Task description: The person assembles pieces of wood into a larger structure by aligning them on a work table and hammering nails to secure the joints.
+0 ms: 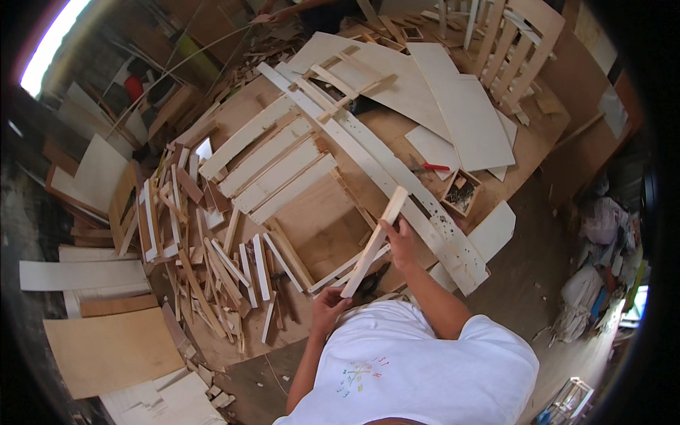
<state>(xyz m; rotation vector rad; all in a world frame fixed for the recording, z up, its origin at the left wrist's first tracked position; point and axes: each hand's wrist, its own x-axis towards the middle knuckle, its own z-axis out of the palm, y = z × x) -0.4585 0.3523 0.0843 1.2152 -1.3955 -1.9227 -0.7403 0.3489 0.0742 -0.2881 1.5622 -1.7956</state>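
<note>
White T-shirt (418,361) fills the bottom of my feed, w/ both forearms coming up from it. Left hand (330,303) sits nearest, fingers curled round the low end of a pale wood slat (374,241). Right hand (398,237) is further up the same slat, fingers wrapped & pressed on it about mid-length. So both hands are closed on that one piece; it runs diagonal, its top end up & right of the right hand, held just over the workbench (319,212).

Under the slat I see a long white board w/ drilled holes (397,191) running diagonal across the bench. Left of the hands: a messy heap of offcut strips (205,248). Beyond, four white planks (273,170) lie side by side. Right of that, a small wooden box of bits (462,193) & a red-handled tool (433,168), can't tell what kind. Further back, big pale sheets (439,99) overlap. Farthest, a slatted white frame (513,49) at top right, & another person's hand (263,17) at the top edge.
</note>
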